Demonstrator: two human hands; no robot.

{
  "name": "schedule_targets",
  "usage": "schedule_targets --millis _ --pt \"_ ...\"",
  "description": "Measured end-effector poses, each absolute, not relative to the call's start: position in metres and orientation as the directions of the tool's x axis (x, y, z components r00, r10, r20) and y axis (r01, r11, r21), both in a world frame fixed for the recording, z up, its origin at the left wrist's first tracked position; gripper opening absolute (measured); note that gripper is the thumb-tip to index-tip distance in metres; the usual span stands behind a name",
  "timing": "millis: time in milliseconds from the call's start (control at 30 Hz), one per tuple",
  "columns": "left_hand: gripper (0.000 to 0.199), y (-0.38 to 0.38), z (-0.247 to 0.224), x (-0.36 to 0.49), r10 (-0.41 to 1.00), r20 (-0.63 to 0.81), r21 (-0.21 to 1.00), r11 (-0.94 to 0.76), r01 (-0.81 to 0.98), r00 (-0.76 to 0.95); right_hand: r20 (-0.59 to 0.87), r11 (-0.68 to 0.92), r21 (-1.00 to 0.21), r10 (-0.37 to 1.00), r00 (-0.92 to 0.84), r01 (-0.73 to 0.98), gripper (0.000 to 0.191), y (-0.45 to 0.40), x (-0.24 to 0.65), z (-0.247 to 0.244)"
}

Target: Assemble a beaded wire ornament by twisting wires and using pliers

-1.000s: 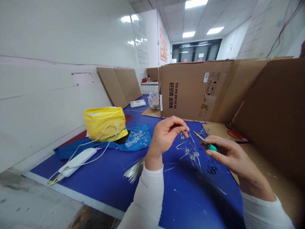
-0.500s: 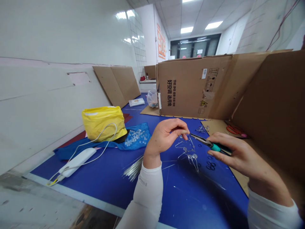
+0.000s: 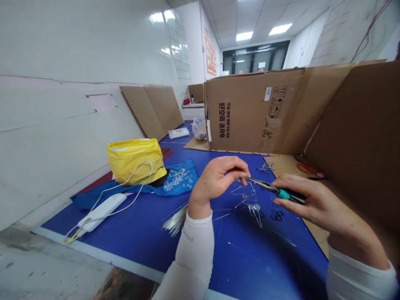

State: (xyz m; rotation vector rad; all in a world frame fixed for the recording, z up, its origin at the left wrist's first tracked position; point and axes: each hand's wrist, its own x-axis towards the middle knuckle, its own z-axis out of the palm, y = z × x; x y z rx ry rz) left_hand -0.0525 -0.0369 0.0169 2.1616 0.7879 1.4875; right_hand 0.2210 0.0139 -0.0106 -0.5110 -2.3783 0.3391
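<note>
Well, behind the pliers [image 3: 283, 193], a carton [image 3: 250, 112] reads 好空调选月兔.

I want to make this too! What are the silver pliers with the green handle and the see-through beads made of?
The slim silver pliers look like steel, with shiny grey jaws. Their teal grip seems smooth plastic or rubber. The clear beads are glossy and see-through: plastic or glass, I can't tell.

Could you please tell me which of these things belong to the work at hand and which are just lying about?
In use:
left hand
right hand
teal-handled pliers
beaded wire piece
wire bundle
clear beads

Lying about:
yellow bag
white corded device
red scissors
cardboard box
</note>
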Motion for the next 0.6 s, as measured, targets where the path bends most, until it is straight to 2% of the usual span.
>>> schedule_targets --millis 300,600 --pt "0.013 -0.034 0.013 -0.052 0.675 0.698 0.675 -0.732 0.098 0.240 0.562 0.883 -0.398 0.449 -0.694 0.249 0.024 0.013 0.217 -0.009" --pt "0.013 -0.029 0.009 -0.052 0.657 0.730 0.675 -0.736 -0.048 0.190 0.578 0.860 -0.466 0.472 -0.665 0.206 0.025 0.011 0.209 -0.010"
